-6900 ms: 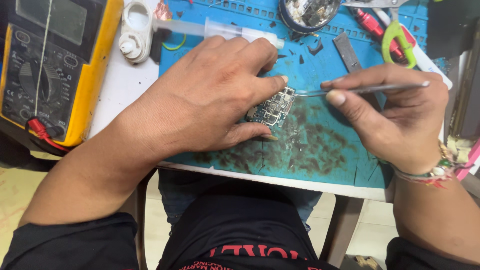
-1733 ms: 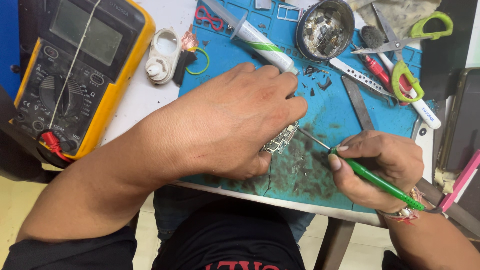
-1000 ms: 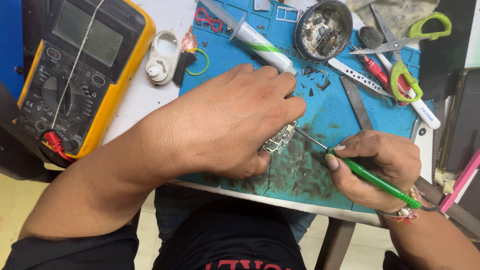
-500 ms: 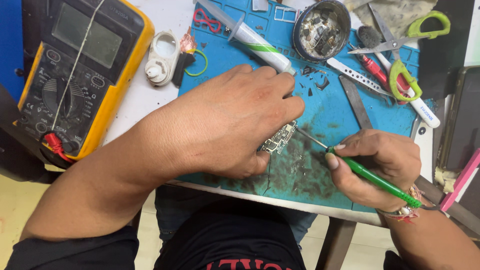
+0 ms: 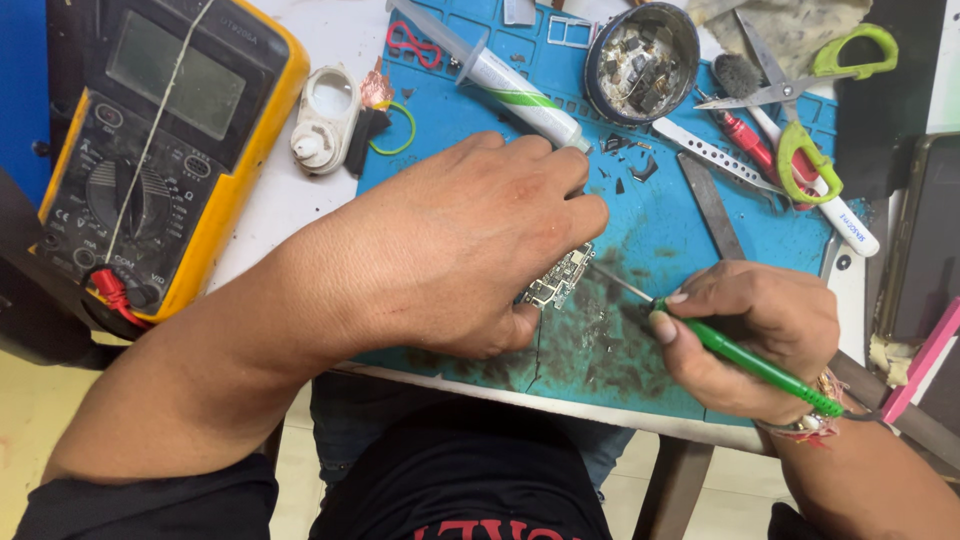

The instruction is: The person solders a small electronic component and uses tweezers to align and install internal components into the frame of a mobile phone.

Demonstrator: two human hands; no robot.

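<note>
Circuit board lies on the blue work mat, pinned under left hand fingertips. Right hand pinches green-handled probe, tip touching board. White syringe tube, green-banded, lies beyond.

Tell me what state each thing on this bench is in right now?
Circuit board: pinned flat on the mat under the left hand.
Green tool: gripped in the right hand, metal tip at the board.
Scissors: lying with blades parted.
Syringe: lying on its side.
Multimeter: screen blank.
Mat: smudged dark near the board.
</note>
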